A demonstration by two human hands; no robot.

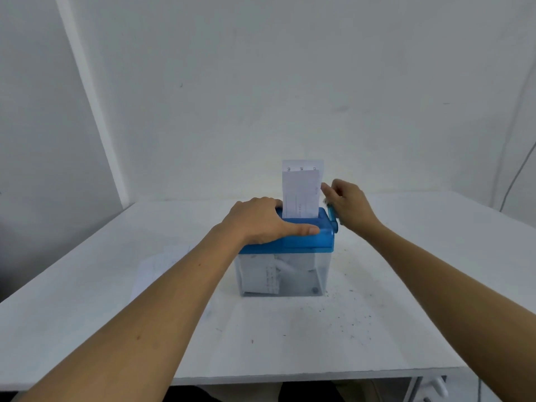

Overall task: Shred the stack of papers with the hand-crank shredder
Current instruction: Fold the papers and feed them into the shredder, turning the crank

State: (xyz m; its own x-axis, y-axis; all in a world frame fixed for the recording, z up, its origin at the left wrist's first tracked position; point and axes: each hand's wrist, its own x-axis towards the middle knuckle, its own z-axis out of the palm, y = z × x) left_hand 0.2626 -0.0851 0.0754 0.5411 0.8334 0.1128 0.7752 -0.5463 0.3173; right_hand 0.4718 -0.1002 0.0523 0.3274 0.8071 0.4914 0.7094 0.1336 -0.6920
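Where the fingers (pixel 329 192) of the right hand (pixel 348 203) curl inward, they close around the blue crank (pixel 333 216) that sticks out from the right end of the shredder (pixel 304 242), with the knuckles raised just beside the edge of the papers (pixel 300 192). The left hand (pixel 258 220) lies palm-down on the blue lid (pixel 319 245). Its fingers are stretched out flat across the top toward the slot, and its thumb lies straight along the front edge, so it presses rather than grasps. The papers stand upright in the slot, two sheets at least, the rear one taller and showing faint print near its top. Under the lid, the clear bin (pixel 316 274) holds white strips and crumpled shreds. The shredder sits near the middle of a white table (pixel 406 256), and both bare forearms reach in from the near edge. Dark specks (pixel 348 314) are scattered on the tabletop in front and to the right of the bin. A pale sheet of paper (pixel 156 268) lies flat on the table to the left of the shredder. Behind stands a plain white wall (pixel 261 82), with a thin cable (pixel 519 172) hanging at the far right.
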